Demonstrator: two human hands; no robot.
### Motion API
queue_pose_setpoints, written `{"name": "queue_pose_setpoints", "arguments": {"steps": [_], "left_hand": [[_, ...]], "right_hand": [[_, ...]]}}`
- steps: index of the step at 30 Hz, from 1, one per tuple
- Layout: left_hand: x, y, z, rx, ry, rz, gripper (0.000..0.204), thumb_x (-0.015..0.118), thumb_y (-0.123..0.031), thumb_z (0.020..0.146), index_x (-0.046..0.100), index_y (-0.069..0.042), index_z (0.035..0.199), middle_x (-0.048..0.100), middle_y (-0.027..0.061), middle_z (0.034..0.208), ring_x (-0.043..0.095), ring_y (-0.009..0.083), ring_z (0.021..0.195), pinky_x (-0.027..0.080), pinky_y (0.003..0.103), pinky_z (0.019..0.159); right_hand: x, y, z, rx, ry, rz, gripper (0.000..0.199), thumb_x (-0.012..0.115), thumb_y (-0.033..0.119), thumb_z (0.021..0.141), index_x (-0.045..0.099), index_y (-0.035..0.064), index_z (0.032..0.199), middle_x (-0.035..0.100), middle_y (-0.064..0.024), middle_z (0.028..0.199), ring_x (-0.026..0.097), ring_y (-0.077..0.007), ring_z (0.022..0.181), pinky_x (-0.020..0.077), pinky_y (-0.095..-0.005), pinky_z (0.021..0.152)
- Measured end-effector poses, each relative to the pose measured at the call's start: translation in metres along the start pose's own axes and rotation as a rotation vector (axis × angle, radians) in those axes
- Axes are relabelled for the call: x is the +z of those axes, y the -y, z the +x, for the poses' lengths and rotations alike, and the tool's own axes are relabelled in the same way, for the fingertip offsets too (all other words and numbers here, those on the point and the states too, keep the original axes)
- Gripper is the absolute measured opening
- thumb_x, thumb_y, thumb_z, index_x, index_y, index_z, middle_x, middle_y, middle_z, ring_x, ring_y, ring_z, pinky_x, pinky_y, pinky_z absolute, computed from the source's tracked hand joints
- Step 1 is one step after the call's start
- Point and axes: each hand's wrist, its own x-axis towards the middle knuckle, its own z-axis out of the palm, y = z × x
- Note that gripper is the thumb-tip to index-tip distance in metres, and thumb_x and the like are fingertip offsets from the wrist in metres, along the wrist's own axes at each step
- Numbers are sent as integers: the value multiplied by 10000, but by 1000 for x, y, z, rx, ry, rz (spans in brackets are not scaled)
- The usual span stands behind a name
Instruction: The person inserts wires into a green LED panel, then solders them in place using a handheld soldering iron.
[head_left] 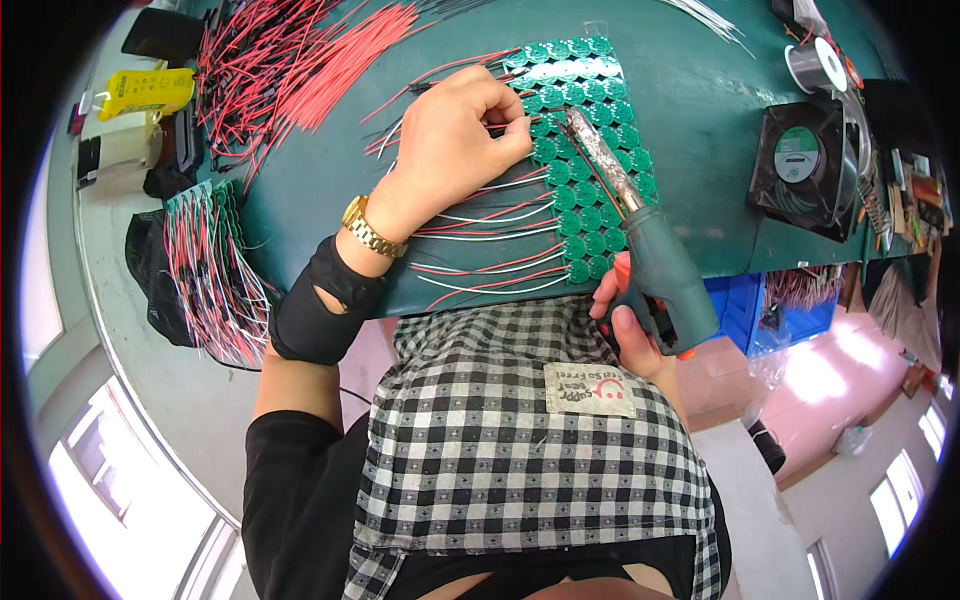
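The teal-handled soldering gun with a foil-wrapped barrel (640,225) lies in the right-centre of the frame, its long axis running from the grip at lower right up and leftward to the tip, which points toward the upper middle of the frame. The right hand (628,325) is clamped around the grip, mostly hidden behind the handle; only a thumb and some fingertips show. The tip sits over the strip of small round green circuit boards (590,160), a band running from top centre down to the edge of the dark green worktable (700,90). The left hand (455,140), curled, pinches thin red and white wires (480,225) against the boards; what lies under its fingers cannot be made out. A black square fan (805,165) sits at the right.
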Motion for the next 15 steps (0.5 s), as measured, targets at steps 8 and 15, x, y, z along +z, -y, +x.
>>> {"name": "queue_pose_setpoints", "arguments": {"steps": [8,15], "left_hand": [[4,1,2,-37,-28,-32,70,669,-110,657,622,-61,674,583,40,685,591,179,585,475,292,545],[5,0,3,-48,-21,-20,75,667,-125,659,623,-65,675,583,39,681,592,185,593,477,297,550]], "right_hand": [[-4,5,5,65,-19,-18,169,588,90,803,553,12,949,557,-60,828,558,-124,686,461,-260,620],[-3,9,4,101,-45,-87,158,595,109,804,557,16,925,562,-52,807,563,-119,684,460,-261,614]]}}
